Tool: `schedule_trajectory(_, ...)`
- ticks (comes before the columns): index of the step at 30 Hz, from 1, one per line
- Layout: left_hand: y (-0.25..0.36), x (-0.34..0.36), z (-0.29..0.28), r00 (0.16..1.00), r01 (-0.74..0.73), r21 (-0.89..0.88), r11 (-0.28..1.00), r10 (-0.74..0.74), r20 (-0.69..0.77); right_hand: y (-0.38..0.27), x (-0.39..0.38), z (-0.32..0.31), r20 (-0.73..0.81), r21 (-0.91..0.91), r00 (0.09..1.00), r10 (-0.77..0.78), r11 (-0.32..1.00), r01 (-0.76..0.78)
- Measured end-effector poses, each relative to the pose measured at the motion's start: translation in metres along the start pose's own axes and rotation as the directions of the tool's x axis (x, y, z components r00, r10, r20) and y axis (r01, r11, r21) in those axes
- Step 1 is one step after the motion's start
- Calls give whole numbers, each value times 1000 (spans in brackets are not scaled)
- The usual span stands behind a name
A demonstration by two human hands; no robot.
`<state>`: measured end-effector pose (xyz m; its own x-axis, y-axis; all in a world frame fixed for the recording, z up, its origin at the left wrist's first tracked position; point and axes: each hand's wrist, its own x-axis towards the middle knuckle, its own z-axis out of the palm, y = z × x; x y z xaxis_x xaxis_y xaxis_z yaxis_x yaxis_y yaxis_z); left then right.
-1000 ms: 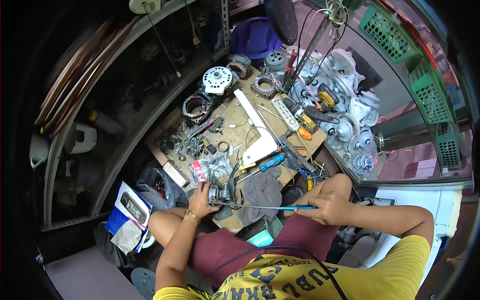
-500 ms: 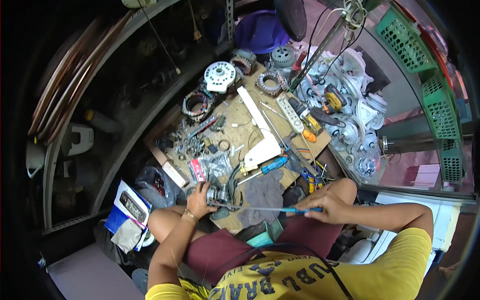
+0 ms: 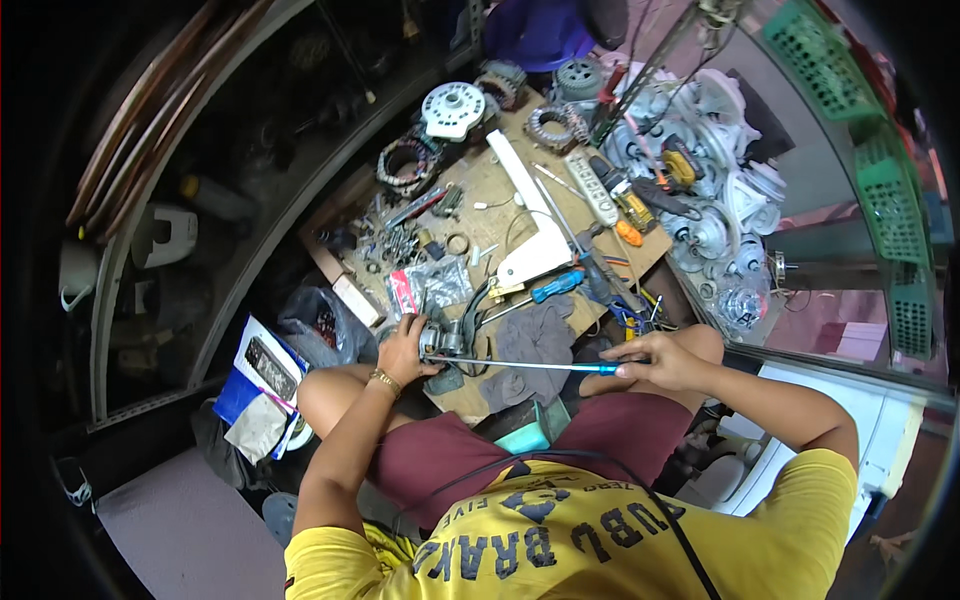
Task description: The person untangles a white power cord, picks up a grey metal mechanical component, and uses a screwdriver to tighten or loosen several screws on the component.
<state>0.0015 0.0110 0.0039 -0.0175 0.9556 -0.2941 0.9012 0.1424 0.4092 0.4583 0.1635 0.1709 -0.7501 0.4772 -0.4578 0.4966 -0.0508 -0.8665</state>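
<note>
My left hand (image 3: 403,350) grips a grey metal machine part (image 3: 436,341) at the near edge of the wooden board, fingers wrapped around its left side. In my right hand (image 3: 652,360) is the blue handle of a long screwdriver (image 3: 520,364). Its thin shaft lies almost level across the front, and the tip meets the metal part beside my left fingers. A crumpled grey rag (image 3: 530,348) is spread just beyond the shaft. What exactly the tip touches is too small to make out.
On the wooden board (image 3: 490,225) sit a white angled bracket (image 3: 530,250), another blue-handled screwdriver (image 3: 556,286), a power strip (image 3: 592,188), loose hardware and copper-wound stators (image 3: 405,165). White plastic parts (image 3: 705,230) pile up at the right. A dark plastic bag (image 3: 325,322) lies left.
The view has shifted, so the bench appears higher. My left hand stays on the metal part; my right hand's fingers now extend more along the screwdriver handle.
</note>
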Motion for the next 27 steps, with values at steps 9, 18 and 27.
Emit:
schedule_trajectory(9, 8, -16, -13, 997, 79, 11, 997, -79, 6, 90, 48, 73, -354, 10, 922, -156, 985, 171)
schedule_trajectory(18, 54, -38, -71, 988, 156, 414, 897, -135, -78, 51, 120, 109, -413, -557, 850, -327, 829, 49)
schedule_trajectory(27, 235, -35, -249, 869, -359, 270, 893, 425, -251, -198, 128, -325, -663, -673, -362, -655, 733, -94)
